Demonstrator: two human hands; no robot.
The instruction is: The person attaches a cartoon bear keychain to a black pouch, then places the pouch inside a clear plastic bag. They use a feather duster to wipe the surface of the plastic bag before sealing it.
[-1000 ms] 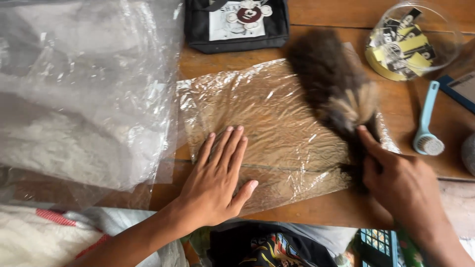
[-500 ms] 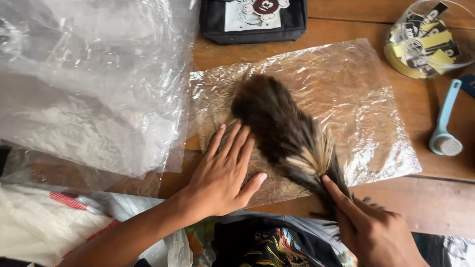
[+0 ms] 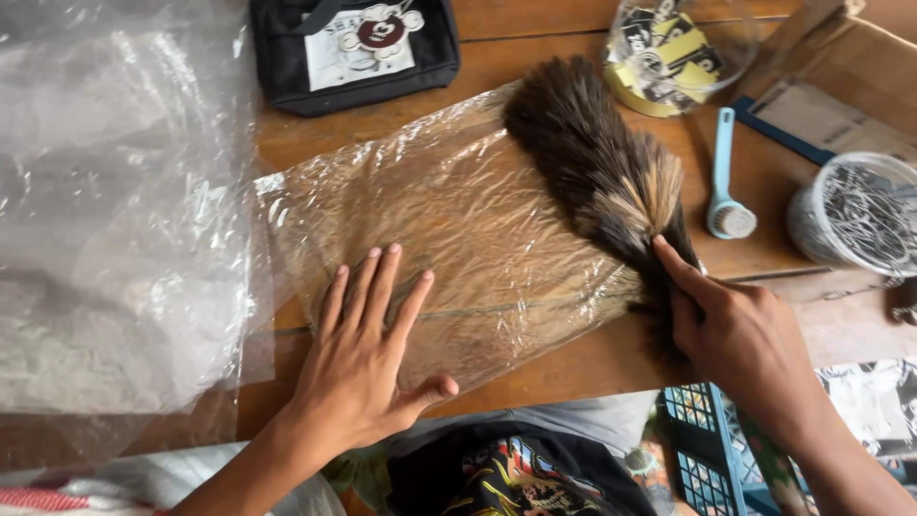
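Note:
My left hand (image 3: 368, 358) lies flat with fingers spread on a clear plastic bag (image 3: 430, 229) spread over the wooden table (image 3: 535, 368). My right hand (image 3: 731, 334) grips the narrow end of a dark brown feather duster (image 3: 597, 162) with tan feathers near the handle. The duster's bushy head rests on the bag's far right corner, pointing away from me.
A pile of clear plastic sheets (image 3: 105, 210) lies at the left. A black pouch (image 3: 353, 48) sits at the top. A clear tub with yellow contents (image 3: 673, 53), a light blue brush (image 3: 726, 177), a cardboard box (image 3: 841, 86) and a jar of metal pieces (image 3: 860, 215) stand at the right.
The duster swept from the right edge to the middle of the bag and back to the right again. My left hand stayed pressed on the bag.

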